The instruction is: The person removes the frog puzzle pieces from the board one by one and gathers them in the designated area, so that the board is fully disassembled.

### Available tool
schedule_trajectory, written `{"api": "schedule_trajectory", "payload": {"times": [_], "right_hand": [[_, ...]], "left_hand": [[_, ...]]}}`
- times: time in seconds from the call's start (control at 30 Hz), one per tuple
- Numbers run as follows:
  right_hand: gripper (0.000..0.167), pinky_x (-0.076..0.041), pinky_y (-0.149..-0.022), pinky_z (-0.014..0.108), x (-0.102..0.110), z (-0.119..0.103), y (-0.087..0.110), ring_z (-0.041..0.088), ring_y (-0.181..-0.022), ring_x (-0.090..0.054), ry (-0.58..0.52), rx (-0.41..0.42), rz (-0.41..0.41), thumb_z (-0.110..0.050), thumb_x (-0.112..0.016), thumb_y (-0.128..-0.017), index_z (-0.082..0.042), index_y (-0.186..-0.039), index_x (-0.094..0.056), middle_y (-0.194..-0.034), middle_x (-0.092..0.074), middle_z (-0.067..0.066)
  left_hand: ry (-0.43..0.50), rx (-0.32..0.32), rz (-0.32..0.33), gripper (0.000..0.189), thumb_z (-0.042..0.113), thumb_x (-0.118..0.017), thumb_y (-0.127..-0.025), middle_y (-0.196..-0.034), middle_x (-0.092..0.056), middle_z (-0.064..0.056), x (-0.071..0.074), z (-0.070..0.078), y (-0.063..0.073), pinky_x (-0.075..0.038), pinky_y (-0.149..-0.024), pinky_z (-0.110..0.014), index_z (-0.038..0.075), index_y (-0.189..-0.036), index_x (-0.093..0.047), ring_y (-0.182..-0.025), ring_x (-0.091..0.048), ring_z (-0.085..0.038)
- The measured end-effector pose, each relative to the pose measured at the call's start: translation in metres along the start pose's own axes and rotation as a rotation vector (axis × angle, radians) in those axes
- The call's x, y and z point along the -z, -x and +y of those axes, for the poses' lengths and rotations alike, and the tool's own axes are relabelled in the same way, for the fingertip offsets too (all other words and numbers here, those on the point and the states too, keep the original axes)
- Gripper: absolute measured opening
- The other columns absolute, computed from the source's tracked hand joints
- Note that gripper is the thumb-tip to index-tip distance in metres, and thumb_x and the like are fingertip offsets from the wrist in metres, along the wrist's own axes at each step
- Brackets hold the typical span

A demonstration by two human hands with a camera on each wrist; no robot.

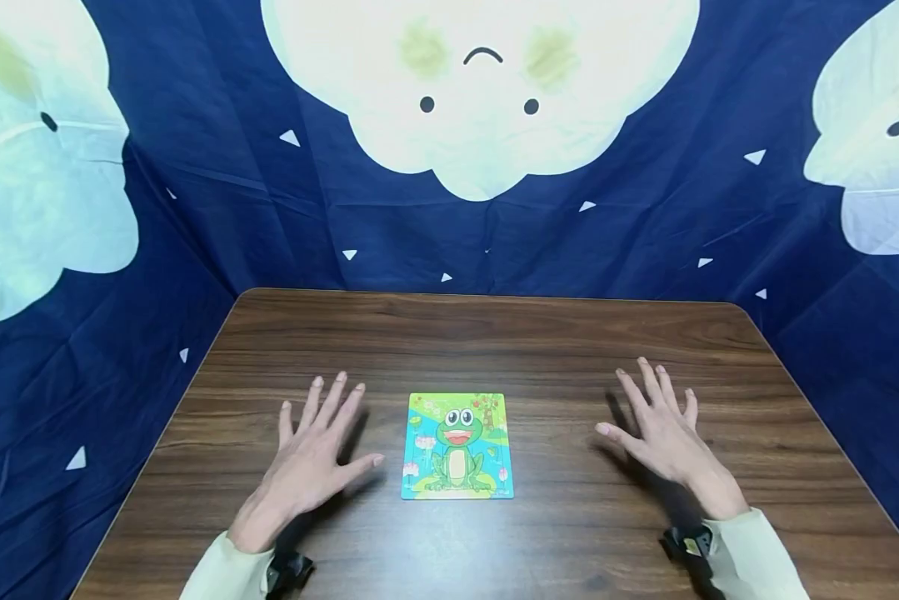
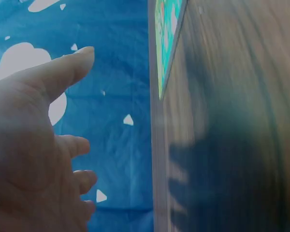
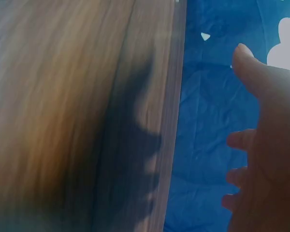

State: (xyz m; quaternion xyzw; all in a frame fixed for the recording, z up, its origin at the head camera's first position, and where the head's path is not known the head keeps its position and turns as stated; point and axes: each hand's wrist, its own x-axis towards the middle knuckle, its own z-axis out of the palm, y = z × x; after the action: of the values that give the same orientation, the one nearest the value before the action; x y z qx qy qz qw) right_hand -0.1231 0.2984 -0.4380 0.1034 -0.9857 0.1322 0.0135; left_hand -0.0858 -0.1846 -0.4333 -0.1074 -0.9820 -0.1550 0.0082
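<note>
A square frog picture puzzle point(image 1: 457, 447) lies flat on the table, showing a green frog on a blue and green ground. To its left, my left hand point(image 1: 310, 462) hovers over the wood with fingers spread, the thumb pointing toward the puzzle's left edge. My right hand point(image 1: 659, 429) is held farther off on the right side, its fingers also spread and its shadow below it. Neither hand holds anything. A corner of the puzzle point(image 2: 166, 38) shows at the top of the left wrist view, beyond the thumb.
The brown wood-grain table point(image 1: 569, 350) has rounded far corners. Behind and beside it hangs a dark blue cloth point(image 1: 217, 192) with white cloud faces and small white triangles. Each wrist carries a small black device, and both sleeves are pale green.
</note>
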Motion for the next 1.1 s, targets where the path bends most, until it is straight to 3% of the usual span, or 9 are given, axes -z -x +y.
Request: {"api": "schedule_trajectory", "payload": {"times": [0.27,0.7,1.1], "right_hand": [[0.088,-0.012,-0.109,0.077,-0.007,-0.029,-0.017,0.051,-0.151,-0.017,-0.037,0.046,-0.012,-0.060,-0.061,-0.092,-0.009,-0.157,-0.030,-0.166,-0.017,0.024],[0.081,-0.027,-0.112,0.071,-0.032,-0.099,-0.043,0.043,-0.149,-0.032,-0.088,0.185,-0.036,-0.055,-0.064,-0.092,-0.010,-0.154,-0.039,-0.162,-0.032,0.020],[0.075,-0.031,-0.111,0.065,-0.056,-0.161,-0.067,0.041,-0.148,-0.032,-0.182,0.275,-0.104,-0.055,-0.063,-0.093,-0.013,-0.152,-0.043,-0.159,-0.039,0.016]], "left_hand": [[0.076,-0.049,-0.055,0.096,0.057,-0.073,-0.083,-0.169,-0.017,-0.012,-0.013,0.021,0.000,-0.011,-0.113,-0.077,0.019,-0.159,-0.029,-0.155,-0.011,-0.045],[0.154,-0.126,-0.148,0.099,0.057,-0.077,-0.080,-0.169,-0.019,-0.011,-0.032,0.040,-0.001,-0.016,-0.115,-0.075,0.018,-0.159,-0.030,-0.155,-0.013,-0.045],[0.210,-0.154,-0.237,0.100,0.055,-0.078,-0.079,-0.170,-0.018,-0.010,-0.040,0.039,-0.005,-0.014,-0.116,-0.073,0.018,-0.159,-0.029,-0.155,-0.011,-0.046]]}}
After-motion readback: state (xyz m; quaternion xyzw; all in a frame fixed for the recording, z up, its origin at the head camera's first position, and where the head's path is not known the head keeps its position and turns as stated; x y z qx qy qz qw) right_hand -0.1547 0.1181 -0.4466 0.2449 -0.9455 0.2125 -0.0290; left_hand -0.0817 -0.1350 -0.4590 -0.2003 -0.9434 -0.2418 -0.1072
